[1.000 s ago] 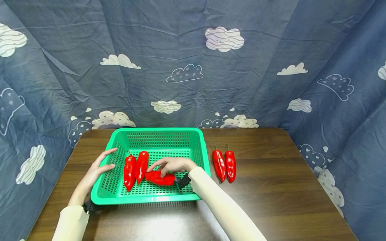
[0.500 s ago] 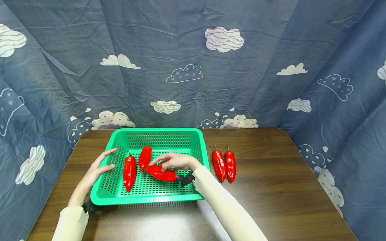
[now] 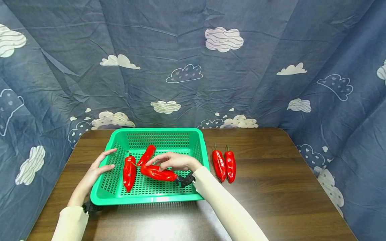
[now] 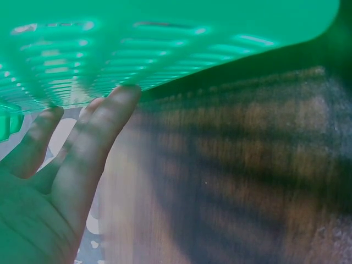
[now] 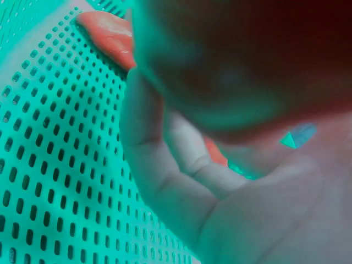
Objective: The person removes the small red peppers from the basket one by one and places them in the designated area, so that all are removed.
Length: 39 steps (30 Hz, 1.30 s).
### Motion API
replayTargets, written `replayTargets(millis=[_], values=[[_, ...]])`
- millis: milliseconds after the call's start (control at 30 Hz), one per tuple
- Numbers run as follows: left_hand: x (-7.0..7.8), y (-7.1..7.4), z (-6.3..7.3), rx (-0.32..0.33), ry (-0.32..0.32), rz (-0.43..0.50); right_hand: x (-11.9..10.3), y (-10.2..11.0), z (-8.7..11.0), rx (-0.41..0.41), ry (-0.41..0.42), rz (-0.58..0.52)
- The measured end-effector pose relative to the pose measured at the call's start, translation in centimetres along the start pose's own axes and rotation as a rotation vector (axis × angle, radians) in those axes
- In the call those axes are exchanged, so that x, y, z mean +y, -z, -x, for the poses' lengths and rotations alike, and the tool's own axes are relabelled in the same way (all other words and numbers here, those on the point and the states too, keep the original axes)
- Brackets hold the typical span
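Observation:
A green perforated plastic basket (image 3: 163, 199) stands on the table with red peppers in it. My left hand (image 3: 95, 169) holds its left rim, thumb reaching over the edge; in the left wrist view several fingers (image 4: 93, 148) lie along the outside of the wall. Inside the basket, my right hand (image 3: 176, 161) grips a red pepper (image 3: 156, 173) from above, its tip toward the right wrist. Another red pepper (image 3: 147, 154) lies slanted behind it. A third pepper (image 3: 129, 174) lies lengthwise near the left wall. The right wrist view shows the held pepper large, dark and blurred.
Right of the basket, two more red peppers (image 3: 218, 165) with green stems lie side by side on the brown wooden table (image 3: 271, 187). A dark blue curtain (image 3: 187, 93) with cloud prints hangs behind and around the table.
The slanted pepper behind my right hand has shifted back and right and tilted. The held pepper has turned and now reaches slightly further left. My left hand stays put on the basket.

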<state>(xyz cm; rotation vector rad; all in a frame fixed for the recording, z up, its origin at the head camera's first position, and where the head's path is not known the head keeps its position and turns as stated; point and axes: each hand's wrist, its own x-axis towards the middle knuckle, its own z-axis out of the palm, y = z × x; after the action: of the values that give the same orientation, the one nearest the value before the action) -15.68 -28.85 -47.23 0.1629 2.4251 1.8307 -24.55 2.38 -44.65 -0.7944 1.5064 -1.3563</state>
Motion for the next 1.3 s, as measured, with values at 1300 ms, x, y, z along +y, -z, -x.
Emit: replayTargets(millis=[1300], values=[[0.0,0.0,0.0,0.010,-0.004,0.001,-1.7,0.9,3.1,0.219,0.143,-0.126]])
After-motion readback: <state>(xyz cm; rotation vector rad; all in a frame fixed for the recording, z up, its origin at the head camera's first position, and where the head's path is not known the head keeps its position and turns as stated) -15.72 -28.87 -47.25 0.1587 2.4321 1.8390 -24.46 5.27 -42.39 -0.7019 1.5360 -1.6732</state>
